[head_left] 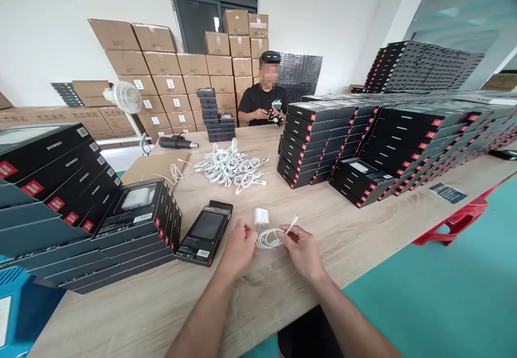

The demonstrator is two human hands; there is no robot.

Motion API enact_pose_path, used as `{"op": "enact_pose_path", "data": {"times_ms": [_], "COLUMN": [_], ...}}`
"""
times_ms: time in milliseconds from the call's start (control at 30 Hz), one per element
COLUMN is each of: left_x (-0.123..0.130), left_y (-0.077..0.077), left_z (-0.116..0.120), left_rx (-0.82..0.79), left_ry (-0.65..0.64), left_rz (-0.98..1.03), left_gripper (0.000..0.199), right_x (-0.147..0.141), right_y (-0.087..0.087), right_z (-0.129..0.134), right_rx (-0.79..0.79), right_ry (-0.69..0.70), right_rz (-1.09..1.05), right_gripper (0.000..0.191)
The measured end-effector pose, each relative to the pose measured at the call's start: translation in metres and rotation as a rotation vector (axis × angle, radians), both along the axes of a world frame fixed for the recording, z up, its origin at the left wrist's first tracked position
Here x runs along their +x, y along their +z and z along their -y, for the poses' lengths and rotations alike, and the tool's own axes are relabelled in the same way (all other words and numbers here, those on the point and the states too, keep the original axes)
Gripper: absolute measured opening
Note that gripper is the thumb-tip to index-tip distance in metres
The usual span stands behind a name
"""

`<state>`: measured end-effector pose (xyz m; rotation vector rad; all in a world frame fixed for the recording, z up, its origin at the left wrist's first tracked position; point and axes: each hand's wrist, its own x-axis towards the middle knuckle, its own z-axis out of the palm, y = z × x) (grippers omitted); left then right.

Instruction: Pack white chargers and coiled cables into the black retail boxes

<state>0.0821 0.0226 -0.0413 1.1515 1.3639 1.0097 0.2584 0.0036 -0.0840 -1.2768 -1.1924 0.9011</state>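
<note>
White cable (267, 245) clamped in L fingers (247, 231) & R fingers (294, 236), bare tbl (351, 237) toward R edge

1. A wooden table (355, 234) is holding things.
2. Black boxes (315, 142) are standing in piles on both sides.
3. A thin black box (205, 231) is lying by the left pile.
4. A white charger (262, 216) is sitting near the front.
5. White cables (230, 167) are making a messy heap.
6. A heat gun (176, 142) is lying farther back.

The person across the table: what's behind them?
Behind the person are stacked cardboard boxes, with a dark gridded stack on the right; whatever their body covers can't be seen.
</note>
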Motion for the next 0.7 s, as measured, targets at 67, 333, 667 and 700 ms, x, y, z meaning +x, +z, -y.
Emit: {"op": "enact_pose_path", "data": {"times_ms": [67, 333, 667, 700], "left_x": [0.007, 0.007, 0.009, 0.01], "left_y": [-0.004, -0.011, -0.004, -0.005], "left_z": [0.001, -0.001, -0.002, -0.003], "left_rx": [-0.053, -0.163, -0.056, -0.039], "left_ry": [0.005, -0.054, -0.011, 0.019], "left_rz": [0.169, 0.574, 0.539, 0.519], "left_gripper": [0.02, 0.026, 0.036, 0.034], "right_x": [-0.004, -0.007, 0.004, -0.001], "right_y": [0.002, -0.003, 0.016, 0.013], "right_z": [-0.005, -0.012, -0.036, -0.037], "right_rx": [0.071, 0.26, -0.134, -0.094], "right_ry": [-0.052, 0.066, 0.391, 0.346], "right_rz": [0.043, 0.215, -0.22, -0.172], "right_gripper": [0.035, 0.027, 0.065, 0.06]}}
